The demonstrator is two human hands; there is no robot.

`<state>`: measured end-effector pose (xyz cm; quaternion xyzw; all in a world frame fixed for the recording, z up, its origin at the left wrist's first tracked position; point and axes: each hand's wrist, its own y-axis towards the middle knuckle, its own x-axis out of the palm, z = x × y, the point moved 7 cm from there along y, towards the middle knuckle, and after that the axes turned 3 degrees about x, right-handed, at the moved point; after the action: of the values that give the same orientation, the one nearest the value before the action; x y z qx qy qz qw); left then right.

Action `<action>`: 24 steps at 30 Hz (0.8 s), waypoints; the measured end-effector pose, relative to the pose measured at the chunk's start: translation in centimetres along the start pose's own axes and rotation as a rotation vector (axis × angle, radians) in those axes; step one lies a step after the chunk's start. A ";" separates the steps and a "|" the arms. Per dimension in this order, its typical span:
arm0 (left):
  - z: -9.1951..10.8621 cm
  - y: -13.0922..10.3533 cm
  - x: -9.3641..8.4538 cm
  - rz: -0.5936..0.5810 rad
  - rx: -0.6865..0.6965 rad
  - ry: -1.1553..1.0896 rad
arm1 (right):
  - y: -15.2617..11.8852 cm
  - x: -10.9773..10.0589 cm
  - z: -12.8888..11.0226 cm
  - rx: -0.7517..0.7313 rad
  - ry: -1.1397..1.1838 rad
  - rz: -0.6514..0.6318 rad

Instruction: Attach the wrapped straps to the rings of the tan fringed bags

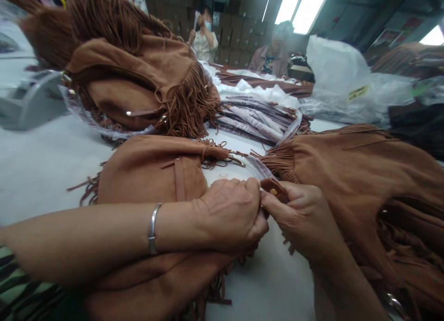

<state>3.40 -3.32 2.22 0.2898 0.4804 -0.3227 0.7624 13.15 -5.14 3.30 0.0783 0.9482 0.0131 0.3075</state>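
Above the table [277, 274] — right hand [301, 214] pinches strap [274, 189].

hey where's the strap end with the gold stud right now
In the head view, the strap end is just right of centre, pinched in the right hand, beside the left hand, with a brown bag to its right.

You are in a workshop, as shown by the stacked cardboard boxes [231, 34] along the back, the piles of brown fringed bags [138, 85] and clear plastic wrapping [333, 66] over the long white worktop [27, 168], and two other people [204, 41] beyond it.
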 end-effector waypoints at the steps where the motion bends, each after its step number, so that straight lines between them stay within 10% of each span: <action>1: -0.2 -0.1 0.2 -0.013 -0.001 -0.048 | 0.0 0.0 0.4 0.032 0.074 -0.015; 7: -0.9 -0.4 0.8 -0.070 -0.016 -0.286 | 0.0 -0.4 1.8 0.163 0.349 -0.015; 19: 0.1 0.3 0.5 -0.166 0.137 0.006 | 0.0 0.4 1.5 0.156 0.318 -0.245; 24: -0.2 0.6 0.0 -0.106 0.152 -0.041 | 0.2 0.3 3.2 0.244 0.461 -0.125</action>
<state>3.71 -2.81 2.23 0.3143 0.4534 -0.4040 0.7297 14.82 -4.99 0.59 0.0512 0.9908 -0.1027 0.0719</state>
